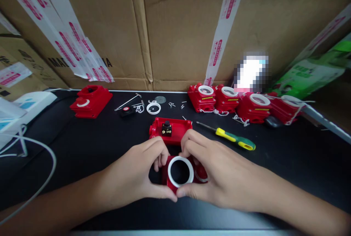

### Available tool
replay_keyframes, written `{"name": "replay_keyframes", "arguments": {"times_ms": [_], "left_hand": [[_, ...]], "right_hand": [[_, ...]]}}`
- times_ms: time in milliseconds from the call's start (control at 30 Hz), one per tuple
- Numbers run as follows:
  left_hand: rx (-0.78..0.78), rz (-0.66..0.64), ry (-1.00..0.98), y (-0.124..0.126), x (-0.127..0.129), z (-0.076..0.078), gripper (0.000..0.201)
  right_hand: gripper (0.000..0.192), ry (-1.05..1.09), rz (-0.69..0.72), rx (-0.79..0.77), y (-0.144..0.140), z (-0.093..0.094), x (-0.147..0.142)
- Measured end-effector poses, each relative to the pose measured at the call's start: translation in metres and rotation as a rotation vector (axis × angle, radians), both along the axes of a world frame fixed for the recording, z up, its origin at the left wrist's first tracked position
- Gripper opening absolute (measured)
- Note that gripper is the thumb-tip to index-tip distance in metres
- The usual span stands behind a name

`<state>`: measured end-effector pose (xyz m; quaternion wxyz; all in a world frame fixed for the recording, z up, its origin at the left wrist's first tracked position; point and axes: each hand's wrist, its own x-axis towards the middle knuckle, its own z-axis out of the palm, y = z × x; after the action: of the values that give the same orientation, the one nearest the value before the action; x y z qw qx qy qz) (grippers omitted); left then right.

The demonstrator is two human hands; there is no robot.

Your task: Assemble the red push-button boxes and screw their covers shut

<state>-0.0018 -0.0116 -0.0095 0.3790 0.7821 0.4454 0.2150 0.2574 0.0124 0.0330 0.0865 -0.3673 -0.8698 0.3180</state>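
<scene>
Black surface (90, 144) carries everything. Left hand (137, 177) and right hand (216, 172) both curled tight around red cover with white ring (180, 172), thumbs meeting at its near edge. Landmark: that cover. Open red base (175, 129) just behind it, touching fingertips. Row of red housings (241, 104) far behind-right. Red housing (91, 101) far behind-left. Screwdriver (233, 139) behind-right. Loose white ring (153, 108) behind.

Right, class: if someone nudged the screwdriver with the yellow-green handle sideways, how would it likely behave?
The screwdriver would probably roll: its handle looks rounded and it lies flat on the smooth black table. Its thin metal shaft looks stiff, so no flexing. The thicker handle end likely weighs more.
</scene>
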Motion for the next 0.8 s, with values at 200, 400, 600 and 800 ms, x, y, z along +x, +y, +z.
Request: {"name": "replay_keyframes", "arguments": {"times_ms": [200, 400, 600, 800], "left_hand": [[0.045, -0.017, -0.022, 0.001, -0.001, -0.007, 0.065], [-0.065, -0.036, 0.023, 0.003, 0.0, 0.004, 0.048], [-0.056, -0.071, -0.016, 0.002, 0.0, 0.002, 0.054], [-0.001, -0.101, -0.065, -0.001, 0.003, -0.006, 0.069]], "right_hand": [[0.05, -0.057, -0.038, 0.068, -0.005, -0.006, -0.007], [0.052, -0.003, 0.06, -0.053, 0.004, 0.006, 0.009], [0.036, 0.054, 0.109, -0.079, 0.006, 0.007, 0.015], [0.046, 0.063, 0.015, -0.108, 0.002, -0.001, 0.006]]}}
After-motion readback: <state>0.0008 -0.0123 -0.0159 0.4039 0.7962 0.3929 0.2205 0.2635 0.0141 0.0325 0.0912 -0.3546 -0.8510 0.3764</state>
